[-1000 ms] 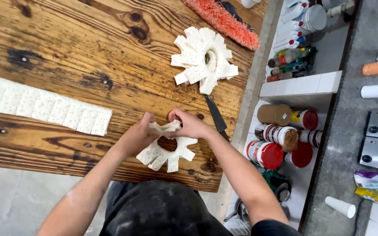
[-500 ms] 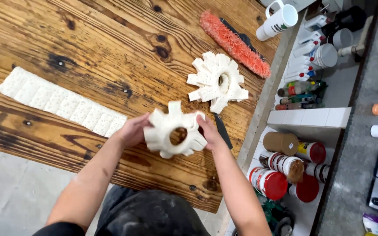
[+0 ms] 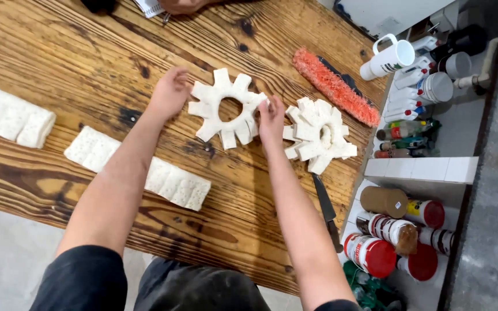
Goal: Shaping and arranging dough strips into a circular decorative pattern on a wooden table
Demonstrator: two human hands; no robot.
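White foam gear point(image 3: 229, 109) lies flat on the table point(image 3: 87, 52), left hand point(image 3: 171, 92) and right hand point(image 3: 272, 118) grasping opposite teeth. Best pressed evenly, clear of the stack point(image 3: 318, 133) right.

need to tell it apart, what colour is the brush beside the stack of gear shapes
Orange-red bristles on the brush, clearest in the head view, lying just past the white gear stack.

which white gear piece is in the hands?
The single flat gear, held between left hand and right hand; the stacked gears lie untouched beside it.

Matt white foam gear point(image 3: 227, 109) on a rough, dark-grained wooden table point(image 3: 87, 52).
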